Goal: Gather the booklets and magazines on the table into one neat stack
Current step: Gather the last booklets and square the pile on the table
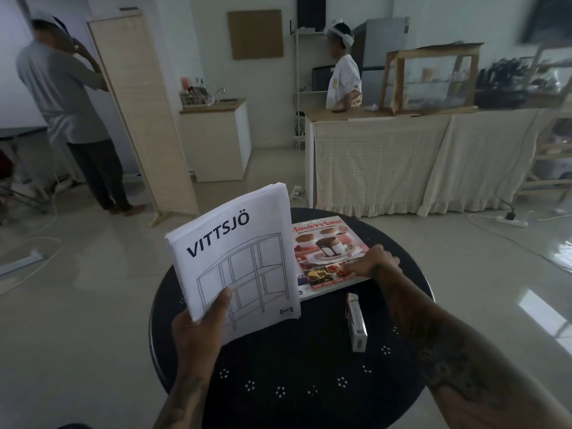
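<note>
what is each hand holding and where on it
The left hand holds the white VITTSJÖ booklets by their bottom left corner, thumb on the cover. The right hand holds nothing; it presses on the magazine's lower right corner.

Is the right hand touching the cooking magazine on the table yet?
Touching. The head view shows the right hand lying on the lower right corner of the cooking magazine, fingers pressed flat on its cover, no gap visible.

Dim room; we see window glare on the floor (540,308) at right, edges bowed, corners darkened.
</note>
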